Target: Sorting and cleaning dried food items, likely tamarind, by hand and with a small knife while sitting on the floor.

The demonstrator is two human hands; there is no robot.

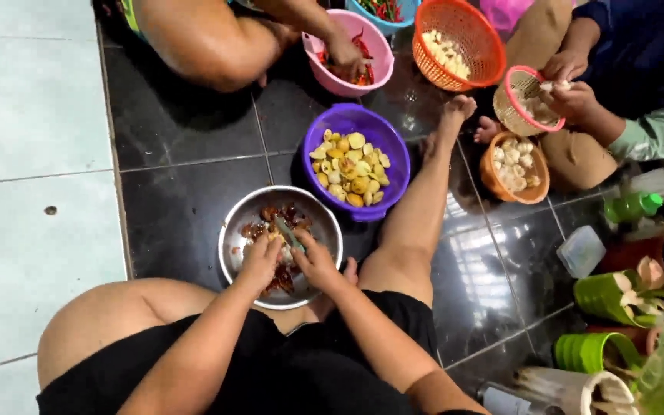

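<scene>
I sit on a dark tiled floor with a steel bowl of reddish-brown peels and small bulbs in front of me. My left hand hovers over the bowl, pinching a small pale bulb. My right hand is closed on a small knife whose blade points toward the left hand. Just beyond stands a purple bowl full of peeled yellowish pieces.
Other people sit opposite: one hand reaches into a pink bowl of red chillies, another person holds a small woven basket. An orange basket, an orange bowl of garlic, green pots and plants stand at the right.
</scene>
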